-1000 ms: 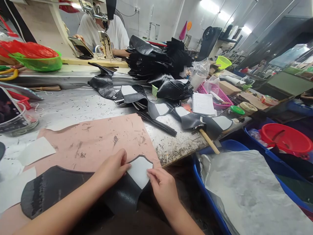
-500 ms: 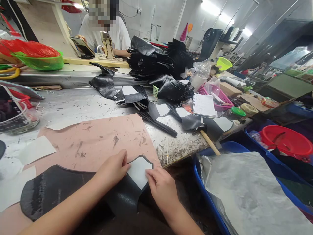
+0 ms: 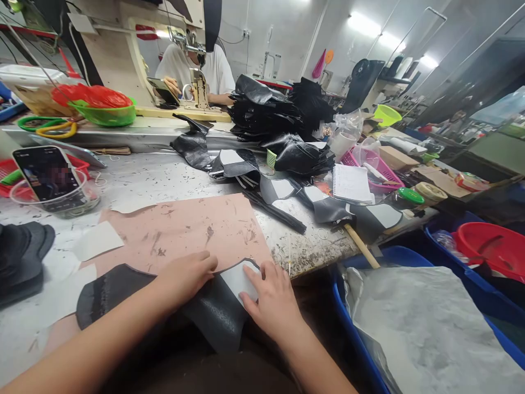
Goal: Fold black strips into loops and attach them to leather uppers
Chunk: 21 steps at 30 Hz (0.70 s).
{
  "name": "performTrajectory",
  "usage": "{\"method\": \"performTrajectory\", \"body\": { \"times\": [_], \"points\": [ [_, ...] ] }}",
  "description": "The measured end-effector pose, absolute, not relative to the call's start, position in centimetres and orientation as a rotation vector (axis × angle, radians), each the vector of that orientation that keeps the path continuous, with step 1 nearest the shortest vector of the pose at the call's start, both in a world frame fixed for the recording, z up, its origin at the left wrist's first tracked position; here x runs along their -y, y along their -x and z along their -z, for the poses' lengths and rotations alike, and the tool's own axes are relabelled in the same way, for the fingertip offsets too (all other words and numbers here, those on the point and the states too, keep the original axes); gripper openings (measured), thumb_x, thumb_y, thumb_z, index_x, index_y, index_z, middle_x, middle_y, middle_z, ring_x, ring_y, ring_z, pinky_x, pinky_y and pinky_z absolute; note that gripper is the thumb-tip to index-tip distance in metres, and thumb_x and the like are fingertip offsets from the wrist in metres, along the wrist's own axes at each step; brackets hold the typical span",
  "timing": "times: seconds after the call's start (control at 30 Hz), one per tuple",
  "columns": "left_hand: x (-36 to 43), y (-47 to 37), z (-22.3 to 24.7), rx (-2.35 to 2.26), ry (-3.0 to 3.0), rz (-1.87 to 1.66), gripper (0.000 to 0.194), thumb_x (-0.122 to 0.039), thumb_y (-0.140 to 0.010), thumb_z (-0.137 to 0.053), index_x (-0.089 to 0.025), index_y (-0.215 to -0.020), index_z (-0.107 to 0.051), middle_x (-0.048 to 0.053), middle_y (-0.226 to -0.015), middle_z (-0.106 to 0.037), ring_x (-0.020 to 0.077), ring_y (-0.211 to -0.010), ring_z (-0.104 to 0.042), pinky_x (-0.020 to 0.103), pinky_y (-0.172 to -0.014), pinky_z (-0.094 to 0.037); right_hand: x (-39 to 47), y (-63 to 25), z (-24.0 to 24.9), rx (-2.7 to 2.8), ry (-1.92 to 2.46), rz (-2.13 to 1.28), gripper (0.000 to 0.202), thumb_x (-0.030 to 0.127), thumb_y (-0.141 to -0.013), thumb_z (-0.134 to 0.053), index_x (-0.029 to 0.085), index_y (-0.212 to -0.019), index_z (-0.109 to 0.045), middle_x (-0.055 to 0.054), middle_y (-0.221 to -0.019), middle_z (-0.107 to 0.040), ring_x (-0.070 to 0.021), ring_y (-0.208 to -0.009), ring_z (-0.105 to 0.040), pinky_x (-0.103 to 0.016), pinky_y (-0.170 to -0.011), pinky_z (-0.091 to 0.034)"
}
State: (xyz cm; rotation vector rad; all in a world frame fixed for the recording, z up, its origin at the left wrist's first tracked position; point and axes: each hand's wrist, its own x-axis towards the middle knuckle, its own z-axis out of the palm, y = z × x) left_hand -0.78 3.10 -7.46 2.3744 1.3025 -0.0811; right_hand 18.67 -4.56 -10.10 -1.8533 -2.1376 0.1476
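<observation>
A black leather piece [image 3: 221, 312] lies over the table's near edge, its lower part hanging down. On its upper corner sits a white patch [image 3: 240, 282], partly covered by my right hand [image 3: 273, 298], whose fingers and thumb are spread flat over it. My left hand [image 3: 186, 276] rests on the leather just left of the patch, fingers stretched out and slightly bent, gripping nothing visible. Under both is a stained pink sheet [image 3: 184, 232]. Another dark leather piece [image 3: 115, 287] extends to the left under my left forearm.
Black leather pieces [image 3: 258, 117] are heaped at the back, and a dark stack [image 3: 20, 262] stands at left. A phone [image 3: 47, 172] leans in a clear tub. A wooden handle [image 3: 361, 246] juts over the right edge, beside a blue bin [image 3: 340, 312]. A person [image 3: 215, 71] sits beyond the sewing machine.
My right hand has gone from pinching the patch's right edge to lying spread over it. My left fingers have loosened and flattened beside the patch. The view has swung left.
</observation>
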Motion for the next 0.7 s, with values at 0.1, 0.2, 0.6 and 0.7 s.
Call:
{"method": "performTrajectory", "body": {
  "times": [0.1,0.2,0.6,0.7],
  "points": [
    [-2.1,3.7,7.6,-1.049,-2.457,-0.005,0.033,-0.021,-0.084,-0.032,-0.023,-0.088,-0.064,0.007,-0.099,-0.065,0.0197,-0.092,-0.058,0.029,-0.079,-0.042,4.5,-19.2,10.5,2.153,1.871,-0.201,0.055,0.049,-0.07,-0.064,0.034,-0.122,-0.052,-0.013,-0.131,-0.041,-0.0363,-0.113,-0.041,-0.053,-0.089,-0.032],
    [-0.7,6.8,7.3,-0.953,-2.435,0.037,0.033,-0.033,-0.088,-0.037,-0.028,-0.108,-0.062,0.003,-0.122,-0.059,0.021,-0.113,-0.052,0.032,-0.098,-0.036,3.7,-21.2,11.1,2.286,1.918,-0.326,0.069,0.058,-0.064,-0.065,0.043,-0.127,-0.042,-0.008,-0.146,-0.021,-0.0405,-0.129,-0.02,-0.061,-0.096,-0.018],
    [-0.1,4.4,10.9,-1.56,-2.396,-0.226,0.069,-0.06,-0.082,-0.034,-0.017,-0.136,-0.031,0.012,-0.14,-0.031,0.0318,-0.129,-0.029,0.057,-0.103,-0.024,-7.3,-12.3,4.8,2.452,1.499,-0.382,0.047,0.031,-0.084,-0.051,0.018,-0.129,-0.046,-0.014,-0.138,-0.037,-0.0278,-0.127,-0.033,-0.042,-0.104,-0.025],
    [0.8,6.2,12.1,-1.669,-2.438,-0.615,0.053,-0.048,-0.087,-0.035,-0.017,-0.129,-0.042,0.014,-0.136,-0.042,0.0259,-0.122,-0.043,0.042,-0.097,-0.041,-10.5,-4.9,4.1,2.545,1.34,-0.515,0.033,0.028,-0.086,-0.05,0.021,-0.118,-0.055,-0.007,-0.124,-0.053,-0.0206,-0.116,-0.046,-0.034,-0.1,-0.033]
  ]
}}
